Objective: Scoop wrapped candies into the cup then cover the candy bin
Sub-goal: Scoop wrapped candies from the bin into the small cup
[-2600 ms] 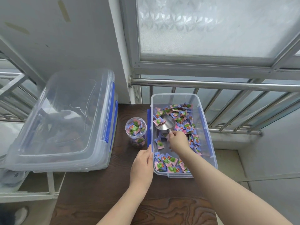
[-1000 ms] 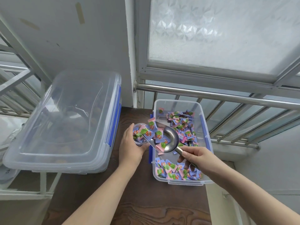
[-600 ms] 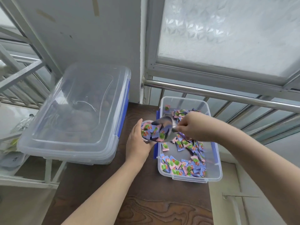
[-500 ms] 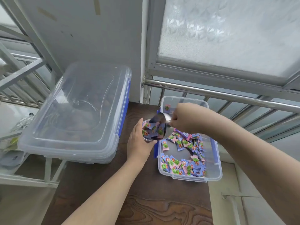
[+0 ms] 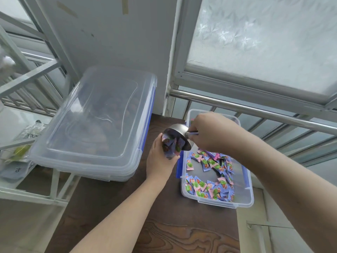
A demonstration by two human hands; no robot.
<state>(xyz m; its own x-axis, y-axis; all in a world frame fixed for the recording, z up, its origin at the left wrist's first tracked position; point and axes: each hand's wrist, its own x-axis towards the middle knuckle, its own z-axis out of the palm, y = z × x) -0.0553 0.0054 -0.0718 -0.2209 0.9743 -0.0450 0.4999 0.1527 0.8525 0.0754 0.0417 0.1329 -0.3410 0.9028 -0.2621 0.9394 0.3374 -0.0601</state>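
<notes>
A clear plastic candy bin with blue latches sits on the dark wooden table, holding several pink and blue wrapped candies. My left hand grips a small clear cup filled with candies, just left of the bin. My right hand holds the handle of a metal scoop, which is tipped steeply over the cup's mouth with candies sliding out of it. Most of the cup is hidden by my fingers and the scoop.
A large clear lidded storage box with blue clips stands at the left on a metal rack. A steel rail and window frame run behind the bin. The wooden table ends right of the bin.
My right hand lifted the loaded scoop out of the bin, swung it left over the cup and tipped it steeper. My left hand took hold of the cup and keeps gripping it.
</notes>
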